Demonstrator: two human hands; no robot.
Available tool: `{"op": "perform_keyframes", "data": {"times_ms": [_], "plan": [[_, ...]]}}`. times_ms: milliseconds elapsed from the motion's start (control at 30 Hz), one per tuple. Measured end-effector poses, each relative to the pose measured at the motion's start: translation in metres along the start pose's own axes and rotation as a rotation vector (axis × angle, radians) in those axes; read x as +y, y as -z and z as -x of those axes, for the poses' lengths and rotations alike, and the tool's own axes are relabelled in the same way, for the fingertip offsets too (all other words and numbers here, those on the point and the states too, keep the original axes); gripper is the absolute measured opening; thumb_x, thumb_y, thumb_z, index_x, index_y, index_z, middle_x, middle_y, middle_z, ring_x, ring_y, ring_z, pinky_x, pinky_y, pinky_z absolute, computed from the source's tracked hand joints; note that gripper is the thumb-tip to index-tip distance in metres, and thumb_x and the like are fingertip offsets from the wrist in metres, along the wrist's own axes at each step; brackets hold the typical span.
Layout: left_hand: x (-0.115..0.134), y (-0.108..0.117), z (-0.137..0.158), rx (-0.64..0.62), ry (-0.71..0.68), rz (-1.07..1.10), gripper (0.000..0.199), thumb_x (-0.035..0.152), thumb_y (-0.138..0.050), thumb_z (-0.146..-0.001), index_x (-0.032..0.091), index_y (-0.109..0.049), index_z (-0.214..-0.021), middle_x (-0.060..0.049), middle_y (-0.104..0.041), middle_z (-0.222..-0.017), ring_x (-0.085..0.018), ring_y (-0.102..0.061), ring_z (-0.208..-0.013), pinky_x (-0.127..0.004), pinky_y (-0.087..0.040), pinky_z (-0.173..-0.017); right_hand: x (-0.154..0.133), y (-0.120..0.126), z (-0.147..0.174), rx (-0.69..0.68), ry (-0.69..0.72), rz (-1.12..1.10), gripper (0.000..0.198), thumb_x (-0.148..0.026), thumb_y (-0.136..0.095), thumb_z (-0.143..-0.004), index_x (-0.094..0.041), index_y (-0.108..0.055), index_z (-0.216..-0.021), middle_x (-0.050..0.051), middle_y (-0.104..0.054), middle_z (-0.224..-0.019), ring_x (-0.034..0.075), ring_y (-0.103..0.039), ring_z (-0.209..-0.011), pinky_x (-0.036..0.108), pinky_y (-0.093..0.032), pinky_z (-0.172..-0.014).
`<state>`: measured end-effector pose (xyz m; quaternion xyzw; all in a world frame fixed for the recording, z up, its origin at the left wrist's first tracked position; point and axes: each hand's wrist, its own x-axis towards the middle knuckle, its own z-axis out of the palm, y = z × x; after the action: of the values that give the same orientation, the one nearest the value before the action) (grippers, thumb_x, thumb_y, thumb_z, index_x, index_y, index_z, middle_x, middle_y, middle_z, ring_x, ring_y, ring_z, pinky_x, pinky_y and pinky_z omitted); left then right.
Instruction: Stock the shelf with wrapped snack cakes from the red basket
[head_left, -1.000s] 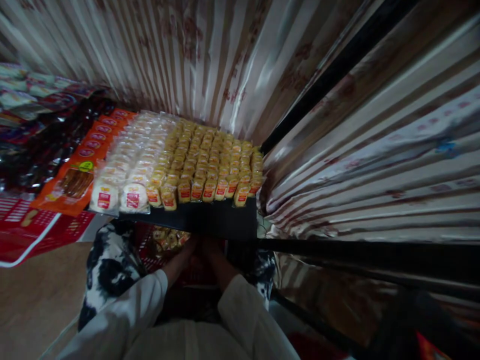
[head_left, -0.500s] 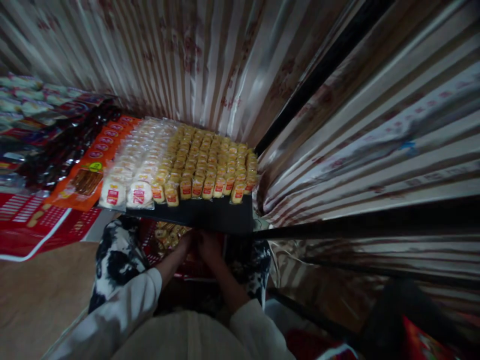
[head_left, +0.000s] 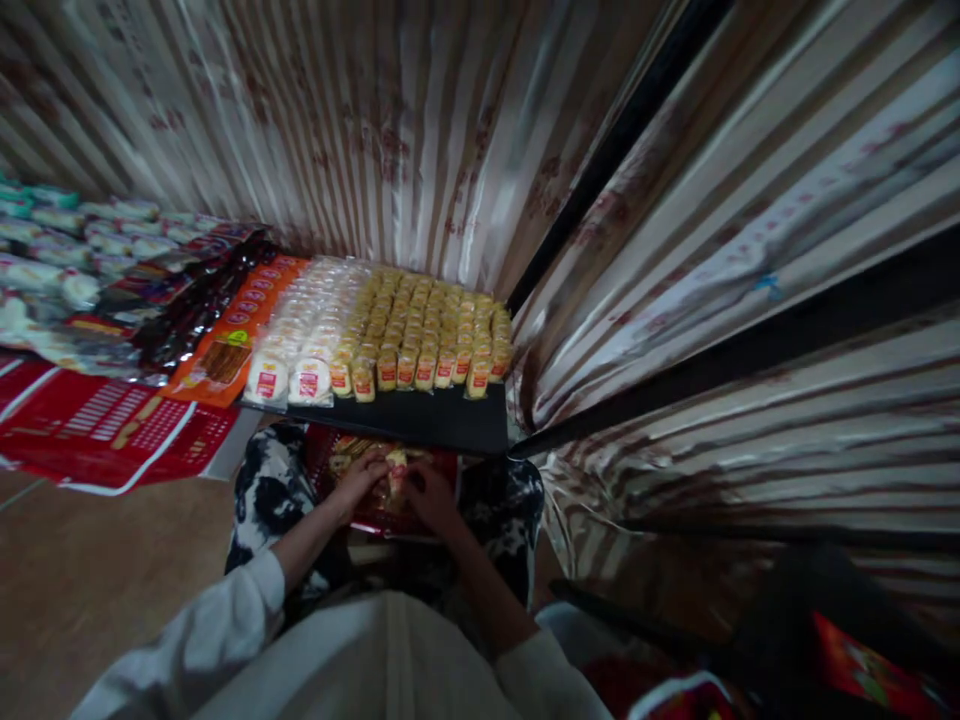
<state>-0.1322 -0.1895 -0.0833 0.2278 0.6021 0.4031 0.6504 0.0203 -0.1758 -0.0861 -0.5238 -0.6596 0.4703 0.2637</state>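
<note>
A small yellow snack packet with a red label (head_left: 397, 468) is between my hands, above a red bag or box (head_left: 444, 470) at my knees. My left hand (head_left: 364, 478) has its fingers closed against the packet's left side. From the right, my right hand (head_left: 433, 497) pinches at the packet with bent fingers. Below them, partly covered by my hands, lie several yellowish packets (head_left: 345, 455) inside the red container. Its far part is hidden under the black table edge (head_left: 450, 420).
Rows of yellow packets (head_left: 424, 330), white round packets (head_left: 311, 380), an orange packet (head_left: 217, 360) and dark shiny packs (head_left: 187, 320) cover the table. Red printed packaging (head_left: 97, 430) hangs at left. Black bars (head_left: 675, 375) and striped curtain (head_left: 420, 130) stand close on the right and behind.
My hands have come up and back from beneath the table edge, and the yellow packet now shows between them. The view has shifted slightly left.
</note>
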Motion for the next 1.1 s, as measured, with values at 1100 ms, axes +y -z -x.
{"op": "perform_keyframes", "data": {"times_ms": [1100], "plan": [[0.089, -0.074, -0.020, 0.103, -0.539, -0.554, 0.026, 0.029, -0.060, -0.072, 0.014, -0.063, -0.093, -0.001, -0.062, -0.075, -0.011, -0.053, -0.064, -0.023, -0.043, -0.062, -0.025, 0.076, -0.059, 0.559, 0.226, -0.002, 0.034, -0.025, -0.041, -0.087, -0.019, -0.061, -0.113, 0.010, -0.060, -0.118, 0.021, -0.053, -0.111, 0.039, -0.041, -0.098]]}}
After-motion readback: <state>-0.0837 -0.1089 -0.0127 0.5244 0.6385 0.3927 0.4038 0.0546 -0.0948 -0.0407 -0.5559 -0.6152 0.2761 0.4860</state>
